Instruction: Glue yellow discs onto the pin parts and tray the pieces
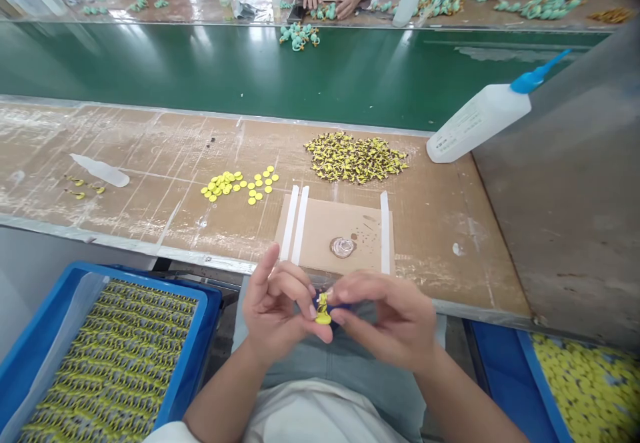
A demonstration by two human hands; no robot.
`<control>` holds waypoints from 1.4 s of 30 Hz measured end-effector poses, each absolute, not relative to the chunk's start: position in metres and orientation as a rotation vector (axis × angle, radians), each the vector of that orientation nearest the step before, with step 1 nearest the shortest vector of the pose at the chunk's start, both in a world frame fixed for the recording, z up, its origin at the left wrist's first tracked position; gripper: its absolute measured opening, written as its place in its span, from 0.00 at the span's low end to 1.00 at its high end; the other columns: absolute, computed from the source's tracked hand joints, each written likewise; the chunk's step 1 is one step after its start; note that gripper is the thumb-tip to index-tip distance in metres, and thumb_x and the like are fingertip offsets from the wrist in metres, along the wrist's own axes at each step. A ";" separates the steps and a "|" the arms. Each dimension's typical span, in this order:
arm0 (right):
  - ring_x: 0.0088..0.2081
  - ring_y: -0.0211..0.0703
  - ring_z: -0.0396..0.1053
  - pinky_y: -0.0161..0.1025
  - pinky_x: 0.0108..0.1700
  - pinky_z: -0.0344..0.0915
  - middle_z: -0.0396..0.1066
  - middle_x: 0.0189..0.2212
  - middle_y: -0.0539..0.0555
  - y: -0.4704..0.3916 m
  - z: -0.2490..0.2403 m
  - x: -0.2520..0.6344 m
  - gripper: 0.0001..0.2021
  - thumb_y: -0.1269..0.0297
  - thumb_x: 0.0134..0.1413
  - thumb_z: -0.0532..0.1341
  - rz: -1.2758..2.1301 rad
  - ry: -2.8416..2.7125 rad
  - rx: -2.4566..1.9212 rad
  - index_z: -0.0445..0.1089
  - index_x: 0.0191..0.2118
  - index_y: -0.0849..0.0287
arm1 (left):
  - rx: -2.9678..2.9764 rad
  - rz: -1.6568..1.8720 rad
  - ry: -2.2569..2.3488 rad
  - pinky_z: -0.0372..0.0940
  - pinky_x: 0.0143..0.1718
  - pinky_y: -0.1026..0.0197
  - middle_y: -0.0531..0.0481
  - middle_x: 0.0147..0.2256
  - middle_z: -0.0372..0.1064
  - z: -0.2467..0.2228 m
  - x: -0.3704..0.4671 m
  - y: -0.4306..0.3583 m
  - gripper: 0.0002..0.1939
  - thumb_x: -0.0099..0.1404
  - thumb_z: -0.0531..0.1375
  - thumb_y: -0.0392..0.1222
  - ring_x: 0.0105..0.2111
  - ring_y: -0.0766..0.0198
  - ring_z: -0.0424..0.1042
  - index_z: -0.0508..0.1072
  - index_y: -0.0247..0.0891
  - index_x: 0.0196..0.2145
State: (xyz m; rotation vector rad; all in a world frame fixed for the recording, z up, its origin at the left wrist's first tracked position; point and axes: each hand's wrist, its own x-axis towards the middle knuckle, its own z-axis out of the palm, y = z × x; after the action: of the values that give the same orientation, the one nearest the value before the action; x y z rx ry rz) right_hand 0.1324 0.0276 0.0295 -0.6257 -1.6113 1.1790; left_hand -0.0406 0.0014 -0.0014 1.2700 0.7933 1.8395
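Just past the table's front edge, my left hand point(280, 303) pinches a small yellow disc point(323, 319) between thumb and fingers, with its index finger raised. A tiny yellow-and-dark figure point(323, 303) stands upright at the disc, and my right hand point(393, 316) grips it with thumb and forefinger. Fingertips partly cover both pieces. Beyond my hands lies a cardboard pad point(320, 229) with white tape strips and a puddle of clear liquid point(343, 247). Behind it is a heap of small yellow-and-dark pieces point(355, 157). Loose yellow discs point(227, 184) are scattered to the left.
A white bottle with a blue nozzle point(483, 123) leans by a metal panel point(565, 183) at right. Blue trays stand low at left point(203, 296) and right point(537, 376). Across the green belt point(150, 63), other people handle turquoise pieces point(300, 36).
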 end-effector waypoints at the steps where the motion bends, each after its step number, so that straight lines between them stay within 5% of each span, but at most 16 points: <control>1: 0.36 0.46 0.79 0.40 0.42 0.79 0.80 0.37 0.54 0.028 0.031 0.134 0.17 0.78 0.57 0.71 1.105 -1.681 -0.575 0.77 0.48 0.52 | 1.238 1.831 0.777 0.70 0.36 0.66 0.58 0.21 0.71 -0.003 -0.039 0.001 0.50 0.52 0.77 0.46 0.28 0.67 0.72 0.63 0.47 0.69; 17: 0.36 0.41 0.74 0.33 0.38 0.72 0.75 0.37 0.57 0.035 0.035 0.146 0.06 0.75 0.71 0.60 1.005 -1.995 -0.446 0.74 0.45 0.61 | 1.029 1.664 0.755 0.69 0.37 0.65 0.57 0.19 0.70 -0.011 -0.035 0.000 0.48 0.48 0.78 0.48 0.29 0.65 0.72 0.69 0.46 0.66; 21: 0.36 0.39 0.78 0.31 0.41 0.75 0.79 0.37 0.56 0.032 0.032 0.145 0.06 0.75 0.65 0.67 1.064 -1.875 -0.477 0.76 0.43 0.58 | 1.017 1.684 0.737 0.70 0.37 0.64 0.57 0.19 0.70 -0.013 -0.036 0.001 0.49 0.46 0.79 0.49 0.29 0.64 0.73 0.70 0.47 0.65; 26: 0.34 0.43 0.80 0.33 0.39 0.78 0.81 0.35 0.54 0.031 0.026 0.137 0.15 0.62 0.51 0.79 1.718 -1.257 -0.662 0.78 0.43 0.55 | 0.990 1.635 0.658 0.70 0.36 0.65 0.58 0.18 0.68 -0.016 -0.037 0.006 0.48 0.45 0.79 0.50 0.29 0.65 0.72 0.71 0.47 0.63; 29: 0.33 0.42 0.80 0.31 0.37 0.78 0.81 0.34 0.55 0.032 0.023 0.129 0.13 0.67 0.52 0.78 1.933 -1.074 -0.671 0.80 0.43 0.56 | 0.996 1.594 0.653 0.71 0.37 0.66 0.57 0.19 0.68 -0.018 -0.037 0.008 0.47 0.45 0.79 0.47 0.29 0.65 0.72 0.72 0.47 0.62; 34: 0.31 0.40 0.79 0.28 0.35 0.77 0.81 0.32 0.54 0.029 0.023 0.114 0.08 0.72 0.50 0.77 1.847 -0.969 -0.737 0.82 0.36 0.55 | 0.903 1.777 0.862 0.72 0.35 0.68 0.57 0.26 0.73 -0.019 -0.036 0.003 0.46 0.41 0.81 0.44 0.28 0.69 0.73 0.75 0.52 0.59; 42: 0.30 0.41 0.80 0.26 0.35 0.77 0.81 0.31 0.54 0.015 0.012 0.097 0.08 0.70 0.50 0.78 1.645 -1.050 -0.961 0.82 0.35 0.54 | 1.216 1.866 1.164 0.79 0.40 0.61 0.52 0.35 0.83 -0.031 -0.052 -0.028 0.33 0.54 0.76 0.34 0.33 0.61 0.83 0.77 0.51 0.57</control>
State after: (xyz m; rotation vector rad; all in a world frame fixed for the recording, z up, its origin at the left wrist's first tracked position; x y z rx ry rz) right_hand 0.0974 0.0145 0.0117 -0.9608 -1.0501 1.6452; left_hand -0.0517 -0.0283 -0.0310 1.2156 1.1638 1.8658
